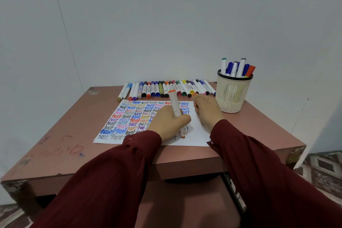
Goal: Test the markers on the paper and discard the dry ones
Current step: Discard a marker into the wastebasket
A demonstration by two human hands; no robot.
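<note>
**Orange marker under test near the foot of a well-filled sheet**

The grip of the left hand [170, 122] is closed round an orange marker [174, 104]. The marker is held steeply, with its orange-banded rear end up and its tip set on the paper [200, 135] at the lower middle of the sheet. Whether a mark is being made cannot be told, since the hand covers most of that spot. The right hand [208, 112] is rested on the right part of the paper with its fingers curled. A small orange cap [195, 95] is seen at its far side and is judged to be pinched there, though the hold itself is largely hidden.

The paper is laid flat on the table [74, 135]. Its left and upper parts are covered with rows of the word "test" in many colours, and a bare strip is seen at the right and lower right. Beyond the sheet a row of capped markers [166, 89] is laid side by side along the far edge of the table. To the right a mesh cup [233, 96] is stood with several more markers in it.

The task is judged to be well advanced, given how many tests are written. Which markers are not yet tested, and which group holds the dry ones, cannot be told.
</note>
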